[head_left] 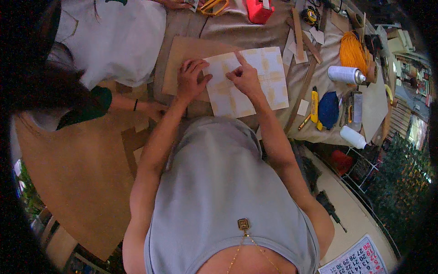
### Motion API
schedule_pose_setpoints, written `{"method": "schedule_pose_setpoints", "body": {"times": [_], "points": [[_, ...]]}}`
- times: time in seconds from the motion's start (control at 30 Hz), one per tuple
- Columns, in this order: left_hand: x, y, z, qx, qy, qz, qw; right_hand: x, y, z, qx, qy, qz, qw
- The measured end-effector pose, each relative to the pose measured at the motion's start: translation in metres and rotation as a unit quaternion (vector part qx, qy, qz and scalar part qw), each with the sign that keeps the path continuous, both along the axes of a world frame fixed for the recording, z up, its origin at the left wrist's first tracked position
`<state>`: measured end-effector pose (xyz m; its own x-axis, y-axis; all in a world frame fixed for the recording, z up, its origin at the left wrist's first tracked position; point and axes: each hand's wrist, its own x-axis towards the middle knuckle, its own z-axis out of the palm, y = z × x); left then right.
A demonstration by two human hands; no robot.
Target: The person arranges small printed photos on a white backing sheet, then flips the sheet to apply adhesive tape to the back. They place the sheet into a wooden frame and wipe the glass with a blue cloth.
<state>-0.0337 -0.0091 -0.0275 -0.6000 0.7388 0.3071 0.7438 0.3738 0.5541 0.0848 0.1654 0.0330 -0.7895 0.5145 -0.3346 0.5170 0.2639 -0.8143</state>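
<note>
A white sheet with a pale yellow pattern [222, 95] lies over a thin brown board [175, 57] at the table's edge before me. My left hand [192, 78] rests at the sheet's left edge, fingers spread and nothing in them. On the sheet's upper middle, my right hand [245, 77] presses with its index finger stretched out away from me. Its thumb stands apart and the other fingers are partly curled; I see nothing held in it.
Another person's arm [132, 104] reaches in from the left. Orange cord [353, 52], a spray can [346, 74], a yellow cutter [314, 105], a blue bundle [328, 110] and a white bottle [353, 137] lie right. A red tape dispenser [260, 11] and wood strips [298, 34] sit farther back.
</note>
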Motion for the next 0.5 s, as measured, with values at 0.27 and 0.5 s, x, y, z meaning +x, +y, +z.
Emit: {"method": "schedule_pose_setpoints", "body": {"times": [0.27,0.5], "points": [[0.0,0.001,0.004,-0.002,0.003,0.006,1.0,-0.013,-0.007,-0.018,0.056,0.003,0.019,0.998],[0.0,0.002,0.007,0.009,0.0,0.0,1.0,-0.02,-0.011,-0.023,0.083,0.006,0.016,0.996]]}}
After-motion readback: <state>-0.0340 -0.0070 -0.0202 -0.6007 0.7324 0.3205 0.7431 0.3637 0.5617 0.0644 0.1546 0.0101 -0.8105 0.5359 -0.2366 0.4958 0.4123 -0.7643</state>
